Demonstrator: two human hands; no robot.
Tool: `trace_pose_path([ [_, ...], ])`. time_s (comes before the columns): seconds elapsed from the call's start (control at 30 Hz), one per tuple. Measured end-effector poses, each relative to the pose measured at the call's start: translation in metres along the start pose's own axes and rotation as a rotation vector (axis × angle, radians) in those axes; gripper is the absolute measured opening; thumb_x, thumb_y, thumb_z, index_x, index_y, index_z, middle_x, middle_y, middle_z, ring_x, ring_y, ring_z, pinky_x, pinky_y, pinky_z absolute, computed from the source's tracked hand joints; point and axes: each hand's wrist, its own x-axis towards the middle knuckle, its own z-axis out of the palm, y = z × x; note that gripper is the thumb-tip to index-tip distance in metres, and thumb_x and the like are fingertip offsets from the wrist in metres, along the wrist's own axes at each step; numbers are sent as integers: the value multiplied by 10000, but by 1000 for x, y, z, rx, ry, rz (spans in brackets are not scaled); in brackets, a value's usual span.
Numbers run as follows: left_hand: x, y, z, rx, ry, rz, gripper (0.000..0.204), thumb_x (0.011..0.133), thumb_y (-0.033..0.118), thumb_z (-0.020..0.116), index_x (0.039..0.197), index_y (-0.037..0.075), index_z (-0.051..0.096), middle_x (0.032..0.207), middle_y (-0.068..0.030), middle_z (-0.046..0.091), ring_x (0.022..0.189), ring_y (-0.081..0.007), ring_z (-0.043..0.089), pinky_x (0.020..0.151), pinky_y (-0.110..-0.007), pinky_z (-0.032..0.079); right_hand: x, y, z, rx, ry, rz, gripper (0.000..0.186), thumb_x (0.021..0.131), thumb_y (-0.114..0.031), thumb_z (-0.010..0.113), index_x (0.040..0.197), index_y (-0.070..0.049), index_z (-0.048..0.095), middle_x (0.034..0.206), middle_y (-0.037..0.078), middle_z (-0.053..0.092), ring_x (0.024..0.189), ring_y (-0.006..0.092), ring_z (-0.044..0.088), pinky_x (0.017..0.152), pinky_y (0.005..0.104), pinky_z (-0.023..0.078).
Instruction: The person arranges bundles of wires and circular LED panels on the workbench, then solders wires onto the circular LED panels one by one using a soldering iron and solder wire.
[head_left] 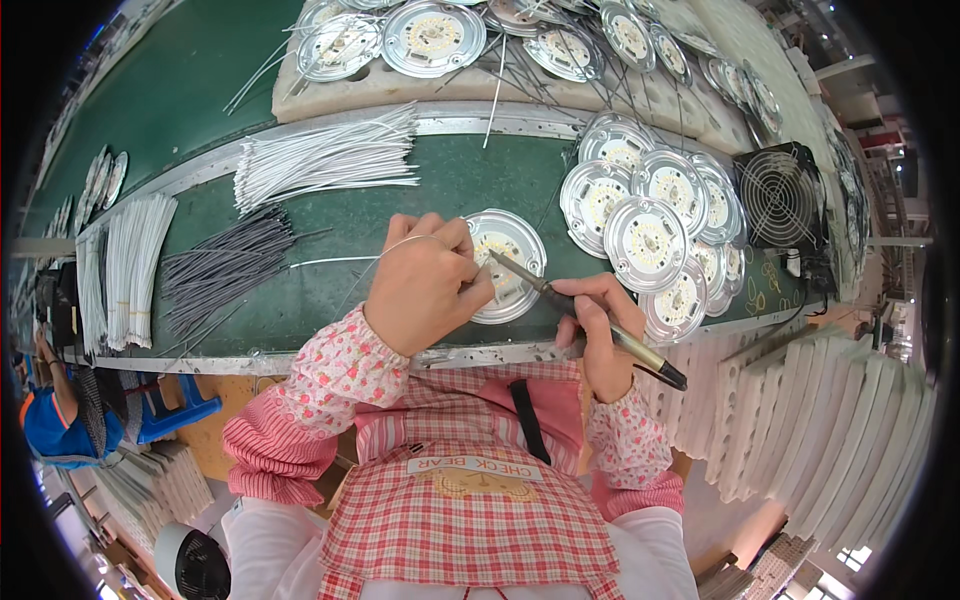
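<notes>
Grey wires (pixel 225 265) and piled discs (pixel 647 243) flank the partly hidden disc (pixel 524 248).

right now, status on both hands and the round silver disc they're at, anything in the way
Left hand closed on thin white wire. Right hand gripping dark pen-shaped tool, tip over round silver disc. Left hand hides part of disc.

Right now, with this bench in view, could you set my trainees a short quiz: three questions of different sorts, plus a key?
1. Which hand holds the soldering iron?
2. True or false: the black fan stands to the right of the grey wires.
3. Fill in: the iron's tip is over a round, silver-rimmed ____ on the green bench.

Key: 1. The right hand. 2. True. 3. Disc.
</notes>
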Motion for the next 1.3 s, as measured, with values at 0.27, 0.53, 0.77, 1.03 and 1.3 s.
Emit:
trace_pose_path([
  [0.27, -21, -11, -5, 130, 66, 184, 388, 791, 70, 665, 1174, 122, 698, 1119, -59, 633, 978, -241, 607, 806, -384, 463, 1, 3, 0, 105, 43, 78, 259, 973, -153, 491, 1043, 44, 646, 710, 63, 621, 561, 85, 567, 510, 227, 435],
  [0.53, -23, -9, -12, 325, -46, 252, 460, 811, 83, 610, 1270, 94, 635, 1203, -67, 598, 1044, -235, 587, 865, -371, 450, 8, -2, -3, 58, 53, 63, 286, 929, -200, 636, 1126, 7, 644, 827, 81, 660, 629, 138, 599, 592, 274, 487],
  [0.77, -1, -12, -18, 134, 72, 203, 387, 783, 94, 669, 1168, 54, 678, 1136, -79, 634, 1050, -268, 596, 873, -381, 461, 27, 7, 31, -841, -8, -618, 1002, 649, -376, 884, 1455, -40, 391, 1257, 172, 559, 1176, 345, 527, 1043, 514, 334],
  [1.03, 87, -34, -11, -898, -178, -322, 396, 815, 186, 788, 1108, -52, 669, 972, -137, 719, 882, -160, 681, 806, -302, 539, 40, -4, 2, -742, 279, -651, 1057, 601, -393, 920, 1422, 13, 392, 1283, 195, 531, 1112, 375, 511, 981, 466, 375],
  [1.3, 281, -75, -37, -445, 430, -278, 344, 870, 272, 728, 1104, 21, 703, 910, -67, 720, 799, -144, 660, 741, -313, 505, 37, 15, -39, -1147, 571, -349, 1121, 615, -486, 891, 1466, 1, 348, 1329, 249, 507, 1197, 414, 485, 1035, 538, 319],
])
